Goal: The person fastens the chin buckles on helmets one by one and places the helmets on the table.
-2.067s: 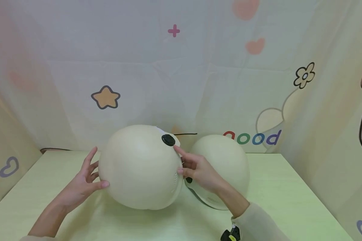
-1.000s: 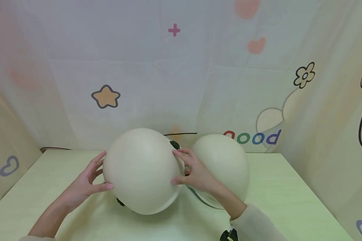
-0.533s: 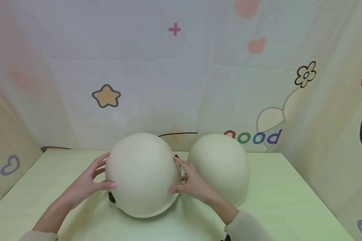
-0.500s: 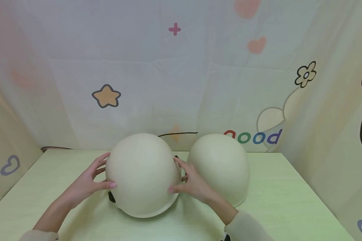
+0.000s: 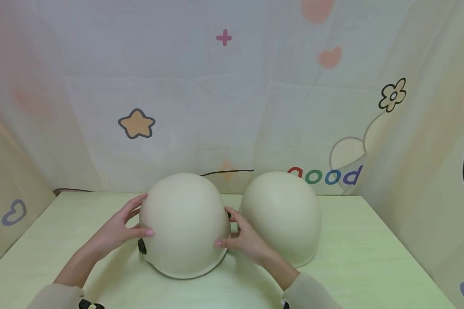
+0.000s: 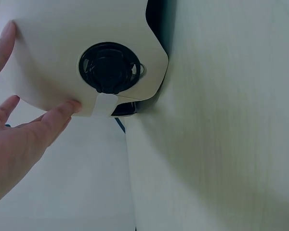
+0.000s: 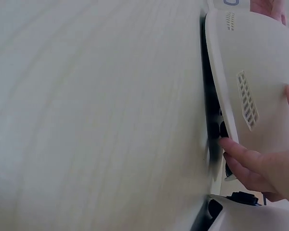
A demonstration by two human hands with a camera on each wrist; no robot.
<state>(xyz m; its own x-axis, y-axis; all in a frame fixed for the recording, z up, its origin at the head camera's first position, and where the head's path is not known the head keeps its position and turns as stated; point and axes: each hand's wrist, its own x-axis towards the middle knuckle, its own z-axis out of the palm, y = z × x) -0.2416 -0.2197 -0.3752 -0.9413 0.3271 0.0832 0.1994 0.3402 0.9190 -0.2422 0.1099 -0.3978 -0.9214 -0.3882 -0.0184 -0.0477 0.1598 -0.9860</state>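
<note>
In the head view a cream helmet [image 5: 183,223] stands dome up on the table, held between both hands. My left hand [image 5: 117,229] grips its left side, thumb on the front of the shell and fingers toward the back. A round black side fitting [image 6: 110,67] shows below that hand in the left wrist view. My right hand [image 5: 249,240] holds the right side, thumb on the shell and fingers by the rim. In the right wrist view, vent slots [image 7: 248,100] mark the shell and a dark gap shows under its rim. The helmet's inside is hidden.
A second cream helmet [image 5: 282,219] stands close on the right, partly behind my right hand. The pale table [image 5: 371,257] ends at a patterned cloth backdrop [image 5: 201,98] behind and at both sides. A thin black line [image 5: 228,171] runs low on the backdrop.
The held helmet has turned from lying on its side to dome up, lowering onto the table. Both hands kept hold of it. The second helmet was also tipped more upright.
</note>
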